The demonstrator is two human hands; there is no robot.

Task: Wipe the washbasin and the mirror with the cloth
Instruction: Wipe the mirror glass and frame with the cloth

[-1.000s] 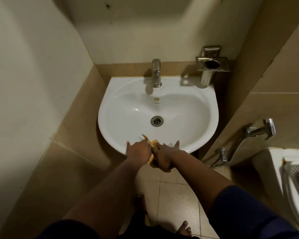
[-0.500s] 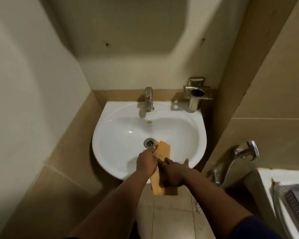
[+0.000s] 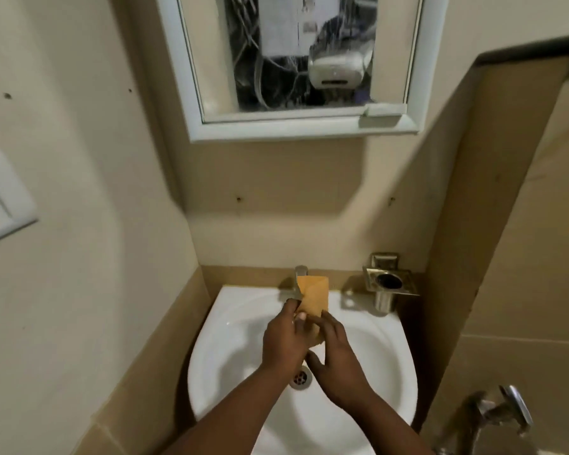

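Observation:
An orange cloth is held upright over the white washbasin, folded into a narrow strip. My left hand grips its left edge and my right hand pinches its lower right side. Both hands hover above the basin's drain. The cloth hides most of the chrome tap behind it. A white-framed mirror hangs on the wall above, its glass streaked and spotted.
A metal tumbler holder is fixed at the basin's back right. A chrome wall tap juts out at lower right. A white switch plate sits on the left wall. Walls close in on both sides.
My view has tilted up, bringing the mirror into sight. Both hands have lifted the cloth from the basin's front rim to above the bowl and unfolded it upright.

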